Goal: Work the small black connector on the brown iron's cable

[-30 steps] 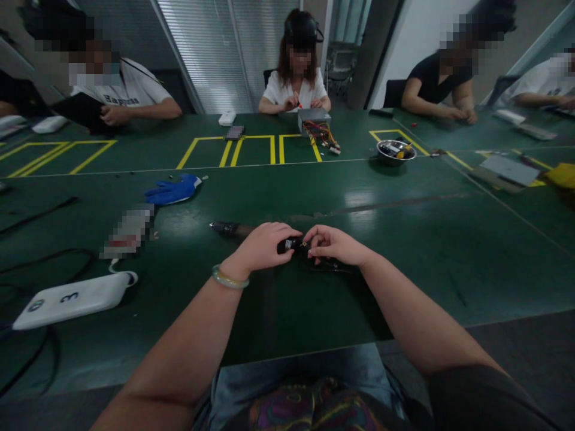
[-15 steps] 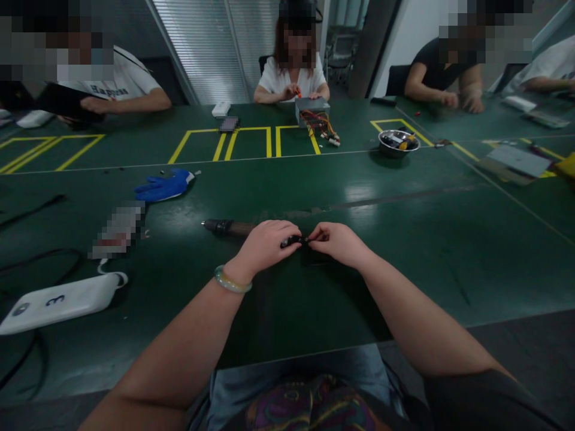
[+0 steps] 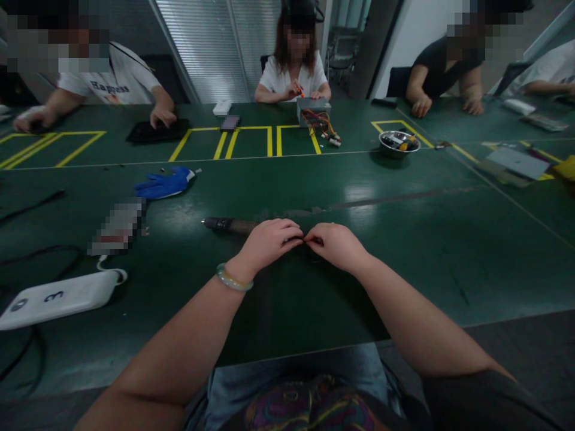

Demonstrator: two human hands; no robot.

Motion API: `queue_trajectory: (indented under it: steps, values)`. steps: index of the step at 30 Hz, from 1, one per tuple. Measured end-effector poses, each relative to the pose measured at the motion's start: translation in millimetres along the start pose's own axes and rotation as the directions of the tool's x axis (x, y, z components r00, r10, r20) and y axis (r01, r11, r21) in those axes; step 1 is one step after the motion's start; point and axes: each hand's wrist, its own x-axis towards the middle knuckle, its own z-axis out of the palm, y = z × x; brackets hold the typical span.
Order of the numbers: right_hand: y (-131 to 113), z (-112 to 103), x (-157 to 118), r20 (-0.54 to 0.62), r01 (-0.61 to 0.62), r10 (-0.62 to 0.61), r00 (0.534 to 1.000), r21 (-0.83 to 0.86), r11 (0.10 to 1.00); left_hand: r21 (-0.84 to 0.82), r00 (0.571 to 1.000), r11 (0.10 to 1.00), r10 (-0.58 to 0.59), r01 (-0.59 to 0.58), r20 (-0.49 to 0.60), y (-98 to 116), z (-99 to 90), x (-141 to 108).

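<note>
Four co-workers round dark green table [image 3: 404,239], yellow tape boxes [image 3: 245,140], window blinds [image 3: 211,48] behind

On the green table [image 3: 404,239], a blue glove [image 3: 164,184] lies left of centre, and a white pack [image 3: 58,297] marked 3 sits nearer the left edge among black cables [image 3: 40,251]. Farther off are a metal bowl [image 3: 398,143], a grey box [image 3: 313,109] trailing coloured wires [image 3: 322,127], and a black tray [image 3: 157,130]. People sit along the far side.
</note>
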Motion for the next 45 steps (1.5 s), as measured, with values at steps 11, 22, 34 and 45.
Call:
queue_trajectory:
  steps: [11,22,34,45]
  values:
    - [8,4,0,-0.115,-0.169,0.198,0.974,0.219,0.961,-0.011,0.999,0.999,-0.040,0.040,-0.022,3,-0.7,0]
    - [8,0,0,-0.017,-0.099,0.102,0.995,0.156,0.983,-0.006,0.996,0.997,-0.071,0.071,-0.046,8,-1.3,0]
    - [7,0,1,0.008,0.022,-0.022,1.000,0.011,1.000,0.020,0.998,0.999,-0.027,0.028,-0.052,2,3.8,0]
    - [3,4,1,-0.083,-0.023,0.038,0.996,0.175,0.984,-0.002,0.997,0.999,-0.038,0.038,-0.064,2,6.9,0]
